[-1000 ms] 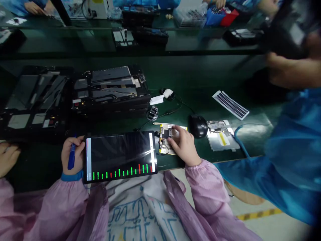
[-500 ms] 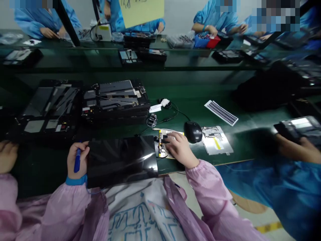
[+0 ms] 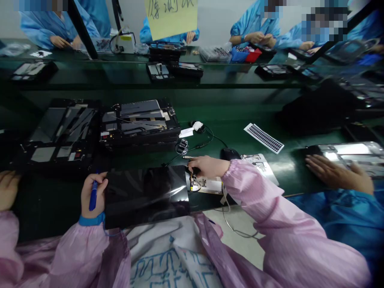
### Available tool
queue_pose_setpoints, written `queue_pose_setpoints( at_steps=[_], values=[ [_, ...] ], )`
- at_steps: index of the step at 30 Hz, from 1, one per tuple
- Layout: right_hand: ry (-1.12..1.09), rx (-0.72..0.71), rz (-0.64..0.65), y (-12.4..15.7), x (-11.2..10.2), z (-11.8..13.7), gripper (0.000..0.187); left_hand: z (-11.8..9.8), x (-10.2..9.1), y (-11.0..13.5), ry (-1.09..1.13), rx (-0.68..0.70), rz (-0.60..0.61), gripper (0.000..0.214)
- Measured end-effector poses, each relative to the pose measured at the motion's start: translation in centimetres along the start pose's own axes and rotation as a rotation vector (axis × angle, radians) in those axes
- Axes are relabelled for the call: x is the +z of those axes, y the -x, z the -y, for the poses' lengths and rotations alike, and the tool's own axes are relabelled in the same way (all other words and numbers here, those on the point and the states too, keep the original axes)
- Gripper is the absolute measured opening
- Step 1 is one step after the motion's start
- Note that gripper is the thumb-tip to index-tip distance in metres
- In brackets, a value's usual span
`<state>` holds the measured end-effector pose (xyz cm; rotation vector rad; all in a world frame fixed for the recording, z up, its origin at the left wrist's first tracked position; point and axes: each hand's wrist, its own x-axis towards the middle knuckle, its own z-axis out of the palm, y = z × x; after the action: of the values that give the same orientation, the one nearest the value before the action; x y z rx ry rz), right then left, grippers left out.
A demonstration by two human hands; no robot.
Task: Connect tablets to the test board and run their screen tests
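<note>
Pen point(image 3: 93, 198): blue, clamped in the closed left hand point(image 3: 87, 195), whose fingers meet the left edge of the tablet screen point(image 3: 147, 196).
Display: dark and glossy, at the bench's near edge.
Right hand point(image 3: 207, 166): fingertips bunched together over the upper left of the circuit assembly point(image 3: 212, 185); whether they pinch a part, I cannot tell.
Board: pale, yellow-edged, just right of the tablet screen; its print is too small to read.
Mouse point(image 3: 229, 153): black, partly behind the right sleeve.
Counter-like device point(image 3: 182, 147): chrome, digits illegible.
Label sheet point(image 3: 264, 138): white, rows of dark marks, unreadable.
Opened tablets point(image 3: 141, 124): stacked beyond the tablet screen.
Neighbour at right: a hand point(image 3: 339, 176) in a blue sleeve rests on a silvery device point(image 3: 357, 154).
Yellow sign point(image 3: 174, 22): handwritten Chinese characters, cropped at the top, apparently 待测试.
</note>
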<state>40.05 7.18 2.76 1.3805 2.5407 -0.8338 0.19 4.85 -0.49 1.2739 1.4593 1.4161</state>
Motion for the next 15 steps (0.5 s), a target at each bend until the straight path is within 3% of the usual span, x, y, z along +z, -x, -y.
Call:
queue_pose_setpoints(
  at_steps=[9,13,15],
  values=[
    [0.061,0.051,-0.007,-0.2,0.0,0.9,0.018,-0.3,0.0,0.0,-0.005,0.001,0.004,0.024],
    [0.018,0.051,-0.090,0.4,0.4,0.7,0.017,0.0,-0.2,-0.2,0.008,0.002,0.016,0.022],
    [-0.005,0.074,-0.168,0.9,0.9,0.6,0.021,0.4,-0.3,-0.4,-0.070,0.066,0.029,0.021]
  ],
)
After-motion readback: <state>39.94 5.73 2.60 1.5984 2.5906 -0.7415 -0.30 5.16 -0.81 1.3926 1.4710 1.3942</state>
